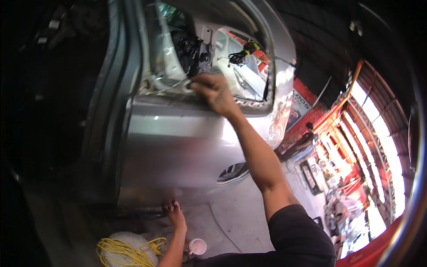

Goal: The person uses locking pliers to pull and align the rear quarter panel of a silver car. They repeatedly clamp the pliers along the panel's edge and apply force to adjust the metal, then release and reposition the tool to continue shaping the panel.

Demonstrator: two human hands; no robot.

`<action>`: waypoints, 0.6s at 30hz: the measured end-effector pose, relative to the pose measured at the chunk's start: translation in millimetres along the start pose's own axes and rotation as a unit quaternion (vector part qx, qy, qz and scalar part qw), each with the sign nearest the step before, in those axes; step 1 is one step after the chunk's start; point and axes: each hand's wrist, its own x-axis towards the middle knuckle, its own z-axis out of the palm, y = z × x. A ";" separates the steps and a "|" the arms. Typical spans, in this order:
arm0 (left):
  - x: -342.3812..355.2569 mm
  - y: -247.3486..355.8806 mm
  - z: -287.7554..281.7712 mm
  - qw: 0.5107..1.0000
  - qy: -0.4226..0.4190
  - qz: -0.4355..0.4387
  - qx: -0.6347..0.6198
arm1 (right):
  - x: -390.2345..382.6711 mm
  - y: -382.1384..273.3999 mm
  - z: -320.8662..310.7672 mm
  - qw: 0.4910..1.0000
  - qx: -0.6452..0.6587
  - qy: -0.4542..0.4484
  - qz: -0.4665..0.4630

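Observation:
A silver car body (173, 122) fills the middle, with a bare, unglazed window opening above. My right hand (211, 89) is raised to the opening's lower left corner, beside a pale fitting (187, 86). Its fingers are bent and closed; what they hold, if anything, is hidden. My left hand (176, 216) is low at the panel's bottom edge, fingers curled at something dark that I cannot make out. Just right of it on the floor stands a white cup (198, 247) of pink paste with a stick in it. A blurred smear covers part of the panel.
A yellow cord (120, 251) lies on a round pale pad (135, 240) at bottom. Bundled black wiring (242, 55) hangs in the window. A person (302, 144) stands beyond the car on the concrete floor (231, 213). A bumper (311, 178) and other parts lie rightward.

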 end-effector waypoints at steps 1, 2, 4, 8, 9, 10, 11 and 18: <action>-26.7 31.1 20.4 0.999 0.003 -0.045 0.010 | -8.5 9.8 -9.3 1.000 -0.001 0.006 -0.006; -42.2 47.6 32.8 0.996 0.008 -0.088 0.022 | -16.5 15.7 -16.2 1.000 0.007 0.010 0.008; -33.8 29.4 27.1 0.994 -0.007 -0.108 0.015 | -17.1 15.5 -15.0 1.000 0.030 0.010 0.002; -23.3 32.3 19.5 0.995 0.030 -0.094 0.033 | -1.5 23.8 -0.4 0.997 0.049 0.013 -0.053; -23.3 34.3 15.0 0.994 0.027 -0.101 0.032 | -0.2 18.8 3.8 0.997 0.045 0.015 -0.061; -23.1 37.2 8.2 0.994 0.026 -0.106 0.032 | 1.6 13.6 9.2 0.997 0.043 0.017 -0.069; -23.3 39.9 5.9 0.993 0.021 -0.111 0.033 | 2.4 12.4 10.5 0.996 0.045 0.025 -0.078; -35.5 17.5 37.7 0.985 0.028 -0.154 -0.071 | -3.5 33.2 2.5 0.995 0.009 0.065 -0.080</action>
